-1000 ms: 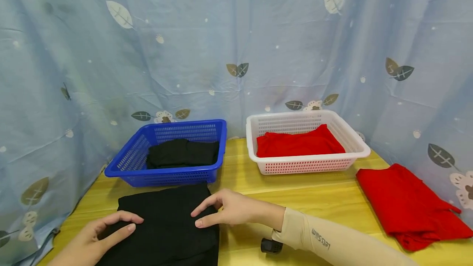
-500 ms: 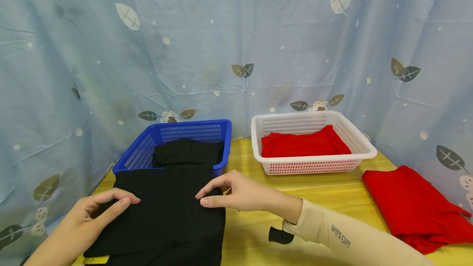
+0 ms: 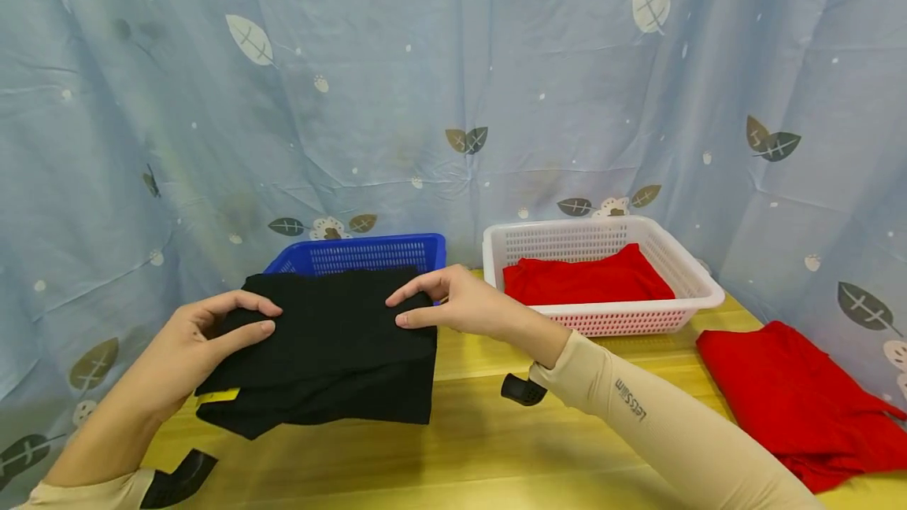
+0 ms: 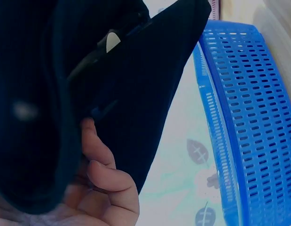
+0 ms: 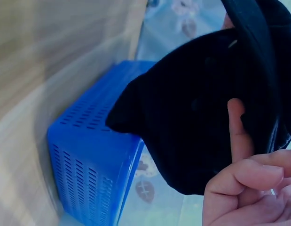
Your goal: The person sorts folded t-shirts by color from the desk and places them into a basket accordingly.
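Note:
A folded black garment [image 3: 326,337] is up off the table, held level between both hands just in front of the blue basket [image 3: 354,254] and hiding much of it. My left hand [image 3: 187,345] grips its left side, with curled fingers under the cloth in the left wrist view. At the opposite side my right hand [image 3: 460,305] holds the edge; its fingers show against the underside in the right wrist view. The garment's lower layers hang loose toward me. A small yellow patch shows between layers at the left, and I cannot tell what it is.
To the right of the blue basket stands a white basket [image 3: 602,321] with folded red cloth [image 3: 588,278] in it. Another folded red garment [image 3: 794,408] lies on the yellow wood-patterned table [image 3: 496,447] at the far right. A patterned blue curtain [image 3: 553,85] hangs behind.
Both hands have lifted the black garment from the table and moved it forward toward the blue basket. It now covers the black cloth seen in that basket earlier.

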`<state>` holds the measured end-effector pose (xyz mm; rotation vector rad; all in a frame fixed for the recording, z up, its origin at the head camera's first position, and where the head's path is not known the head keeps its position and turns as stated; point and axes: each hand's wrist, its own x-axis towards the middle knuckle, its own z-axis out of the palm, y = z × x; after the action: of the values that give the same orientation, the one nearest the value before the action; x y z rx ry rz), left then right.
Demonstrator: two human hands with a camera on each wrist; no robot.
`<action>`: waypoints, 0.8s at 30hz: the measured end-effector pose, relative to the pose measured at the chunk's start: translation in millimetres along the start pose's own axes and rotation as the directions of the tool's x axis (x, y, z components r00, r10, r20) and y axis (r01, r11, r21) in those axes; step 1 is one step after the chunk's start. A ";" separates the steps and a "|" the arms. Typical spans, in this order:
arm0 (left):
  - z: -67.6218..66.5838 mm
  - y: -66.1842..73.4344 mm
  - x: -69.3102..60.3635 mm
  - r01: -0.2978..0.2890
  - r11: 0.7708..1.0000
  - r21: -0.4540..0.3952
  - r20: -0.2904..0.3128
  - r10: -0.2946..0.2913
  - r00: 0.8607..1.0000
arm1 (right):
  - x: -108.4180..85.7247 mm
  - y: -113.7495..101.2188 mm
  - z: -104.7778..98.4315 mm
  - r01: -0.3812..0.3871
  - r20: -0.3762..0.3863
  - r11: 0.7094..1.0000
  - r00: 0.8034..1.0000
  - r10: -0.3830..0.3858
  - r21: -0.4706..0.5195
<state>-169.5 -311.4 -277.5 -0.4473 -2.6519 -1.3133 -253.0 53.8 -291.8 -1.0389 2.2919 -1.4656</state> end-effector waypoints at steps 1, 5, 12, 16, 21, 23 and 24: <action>-0.6 0.7 4.3 0.004 1.000 -0.012 0.005 -0.004 1.000 | 2.6 0.2 -2.0 -0.009 -0.006 1.000 1.000 0.009 0.012; -2.8 2.9 17.6 0.025 0.998 -0.065 0.021 -0.024 0.999 | 11.1 1.0 -7.3 -0.023 -0.014 0.999 1.000 0.024 0.046; -8.2 13.0 30.8 0.013 0.987 -0.163 0.023 -0.009 1.000 | 15.5 -8.5 -17.2 0.003 -0.036 0.999 0.999 -0.002 0.052; -12.1 18.7 35.4 -0.023 0.989 -0.147 -0.010 0.022 1.000 | 16.5 -16.6 -22.9 0.027 -0.057 0.999 0.998 -0.025 0.037; -15.0 22.5 41.7 -0.049 0.997 -0.058 -0.050 0.047 0.998 | 22.7 -20.3 -30.0 0.068 -0.104 0.997 0.992 -0.070 -0.024; -15.3 22.9 45.8 -0.034 0.999 -0.032 -0.055 0.032 0.998 | 27.1 -19.3 -32.5 0.069 -0.114 0.997 0.991 -0.074 -0.045; -15.4 22.6 48.3 -0.022 0.999 -0.026 -0.053 0.020 0.998 | 29.7 -18.6 -33.6 0.068 -0.115 0.997 0.991 -0.073 -0.048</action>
<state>-207.7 -301.1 -238.6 -0.4368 -2.5830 -1.3368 -284.3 52.8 -254.7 -1.0838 2.4006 -1.5480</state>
